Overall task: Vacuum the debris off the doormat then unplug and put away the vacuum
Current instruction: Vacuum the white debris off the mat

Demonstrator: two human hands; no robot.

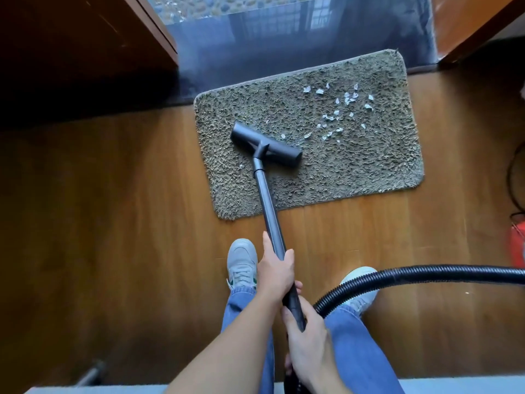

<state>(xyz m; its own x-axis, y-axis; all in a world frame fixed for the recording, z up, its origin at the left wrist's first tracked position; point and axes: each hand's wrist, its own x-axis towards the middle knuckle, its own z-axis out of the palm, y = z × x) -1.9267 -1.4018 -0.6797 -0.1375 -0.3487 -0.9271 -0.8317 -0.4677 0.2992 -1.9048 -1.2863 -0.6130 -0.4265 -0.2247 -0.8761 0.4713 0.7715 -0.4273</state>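
- At the left of the frame there is only bare wooden floor (pixel 99 209), with a dark wooden door or cabinet (pixel 85 38) in the upper left. No debris is visible there.
- The doormat (pixel 369 166) lies in the upper middle, against the threshold (pixel 284 52). Its left half looks almost clean; one small scrap remains just left of the tube.
- The vacuum head (pixel 265 144) rests flat on the left-centre of the doormat, turned a little so that its right end points toward the paper scraps (pixel 341 109).
- The metal tube (pixel 270 211) runs from the head down to the centre of the frame.
- The left hand (pixel 277 274) is closed around the tube, higher on it. The right hand (pixel 306 342) is closed around the black handle (pixel 294 305) below, near the lower middle.
- My judgement: the vacuuming step is in hand and perhaps half done, because most scraps lie right of the head.
- To do it well, I would keep the head flat on the pile and move it slowly rightward in overlapping strokes, so the long fibres release the paper. A foot on the mat edge could stop it from sliding.
- The ribbed hose (pixel 426 273) goes off the right edge. It should stay slack and clear of the shoes (pixel 243 263).
- Containers: none is visible with contents. The vacuum body is out of view, and a red object (pixel 517 240) at the right edge is too cut off to identify.
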